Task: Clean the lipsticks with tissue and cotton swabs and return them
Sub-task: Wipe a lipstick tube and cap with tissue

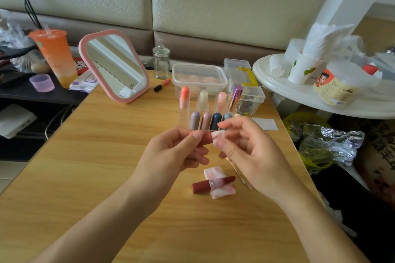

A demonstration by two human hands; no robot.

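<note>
My left hand [173, 151] grips a dark red lipstick cap [205, 139] between thumb and fingers. My right hand [248, 153] pinches a small piece of stained white tissue [217, 136] against the cap's open end and also holds wooden cotton swabs [238, 171] under its fingers. On the wooden table [85, 177] below my hands lies an uncapped dark red lipstick [211, 183] across a stained tissue pad [220, 192]. Behind my hands stands a clear acrylic rack [183, 116] with several capsule-shaped lipsticks and a purple metallic one [235, 98].
A pink-framed mirror [115, 66] stands at the back left, beside an orange drink cup [56, 55]. A small glass jar [161, 61], clear plastic boxes [198, 76] and an orange pen [162, 85] sit behind the rack. A white round side table [320, 100] holds cups and tissues on the right.
</note>
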